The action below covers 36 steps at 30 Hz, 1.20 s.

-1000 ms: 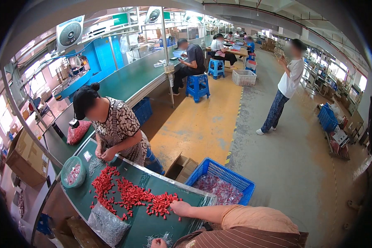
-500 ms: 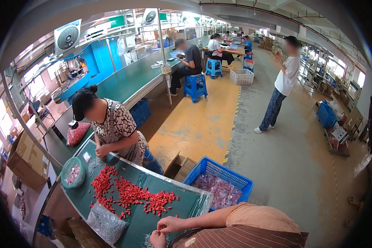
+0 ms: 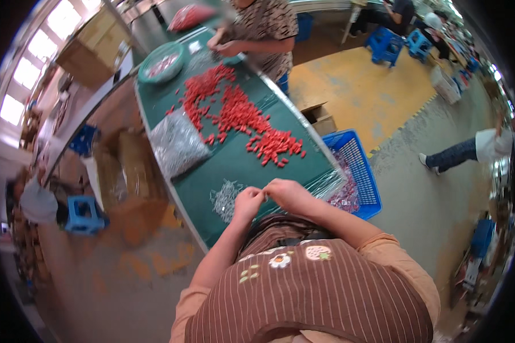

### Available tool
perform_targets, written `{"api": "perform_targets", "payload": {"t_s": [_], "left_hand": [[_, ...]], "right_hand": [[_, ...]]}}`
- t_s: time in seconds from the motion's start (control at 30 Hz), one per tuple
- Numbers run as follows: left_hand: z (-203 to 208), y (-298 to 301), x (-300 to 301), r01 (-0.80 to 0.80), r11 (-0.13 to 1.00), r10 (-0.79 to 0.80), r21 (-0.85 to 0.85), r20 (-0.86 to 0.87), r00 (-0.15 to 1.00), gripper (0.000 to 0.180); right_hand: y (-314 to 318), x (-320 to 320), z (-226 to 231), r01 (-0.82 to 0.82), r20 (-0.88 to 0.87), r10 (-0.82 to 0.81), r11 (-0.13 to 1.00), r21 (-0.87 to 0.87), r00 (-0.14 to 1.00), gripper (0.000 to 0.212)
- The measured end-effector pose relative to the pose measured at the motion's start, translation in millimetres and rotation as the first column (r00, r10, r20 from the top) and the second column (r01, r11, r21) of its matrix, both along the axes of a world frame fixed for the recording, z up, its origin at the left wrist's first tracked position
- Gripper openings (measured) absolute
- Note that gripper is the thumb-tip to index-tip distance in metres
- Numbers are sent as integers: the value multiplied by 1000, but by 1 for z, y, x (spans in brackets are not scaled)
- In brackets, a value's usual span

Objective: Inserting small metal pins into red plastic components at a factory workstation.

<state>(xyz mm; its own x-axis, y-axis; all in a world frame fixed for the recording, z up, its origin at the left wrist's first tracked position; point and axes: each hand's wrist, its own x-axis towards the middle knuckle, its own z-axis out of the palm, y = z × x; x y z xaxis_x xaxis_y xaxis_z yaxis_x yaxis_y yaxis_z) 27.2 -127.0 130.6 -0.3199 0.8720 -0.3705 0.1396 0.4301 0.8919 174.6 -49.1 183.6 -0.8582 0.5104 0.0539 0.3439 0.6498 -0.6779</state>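
Observation:
My left hand (image 3: 249, 203) and my right hand (image 3: 288, 195) meet fingertip to fingertip just above the near end of the green tabletop (image 3: 203, 186). Both are closed in a pinch, and whatever sits between the fingers is too small to make out. Beside my left hand lies a loose heap of small see-through, thin pieces (image 3: 225, 197). Farther up the table spread many short red cylinders (image 3: 246, 114), the closest group ahead of my right hand. A see-through plastic bag (image 3: 178, 143) filled with small greyish pieces rests along the left edge.
Across the table a co-worker (image 3: 263, 28) handles something near a green basket (image 3: 165, 63). A red bag (image 3: 190, 18) lies beyond. At the table's right stand a blue crate (image 3: 365, 171) of plastic packets and a cardboard box (image 3: 320, 117). A blue stool (image 3: 84, 214) stands left.
The view has swung downward and to the left, bringing my apron and both forearms into sight. My hands have come closer together, fingertips now touching.

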Motion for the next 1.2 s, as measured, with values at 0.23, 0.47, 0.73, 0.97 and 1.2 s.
{"api": "perform_targets", "payload": {"t_s": [0.23,0.47,0.73,0.97,1.2], "left_hand": [[1,-3,-3,-37,996,37,-75,-12,999,18],[5,-6,-8,8,999,-13,-42,-120,993,22],[9,-2,-12,-11,998,20,-64,135,991,15],[-7,-7,-22,-34,998,36,-43,40,999,16],[22,-6,-33,-2,997,21,72,-269,963,18]], "right_hand": [[0,-8,6,101,47,-102,995,20,994,10],[-4,-14,12,65,7,-66,995,74,998,10],[-1,-11,1,57,-16,-56,998,38,998,9],[5,-12,-6,172,50,-167,979,-108,985,11],[15,-32,-46,183,352,-155,982,-45,923,20]]}}
